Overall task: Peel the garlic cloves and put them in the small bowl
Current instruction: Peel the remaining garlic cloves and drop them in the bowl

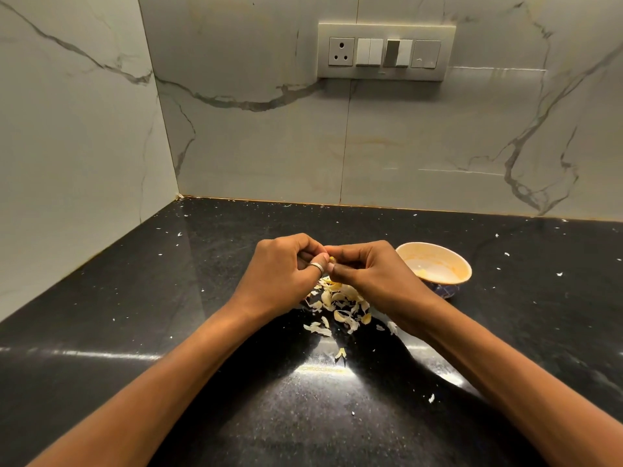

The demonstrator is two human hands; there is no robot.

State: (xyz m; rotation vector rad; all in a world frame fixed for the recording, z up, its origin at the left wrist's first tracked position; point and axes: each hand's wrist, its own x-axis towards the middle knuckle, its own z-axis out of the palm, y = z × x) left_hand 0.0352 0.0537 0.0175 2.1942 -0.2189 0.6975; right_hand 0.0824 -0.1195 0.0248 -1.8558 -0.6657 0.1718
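Note:
My left hand and my right hand meet above the black counter, fingers curled, both pinching one small garlic clove. Only a yellowish bit of the clove shows between the fingertips. A ring sits on my left thumb. Below the hands lies a heap of pale garlic skins. The small bowl, cream inside with a blue patterned outside, stands just right of my right hand; something pale lies in it, which I cannot make out clearly.
Black polished counter with scattered skin flakes, one larger piece nearer to me. Marble walls close the back and left sides. A switch and socket panel is on the back wall.

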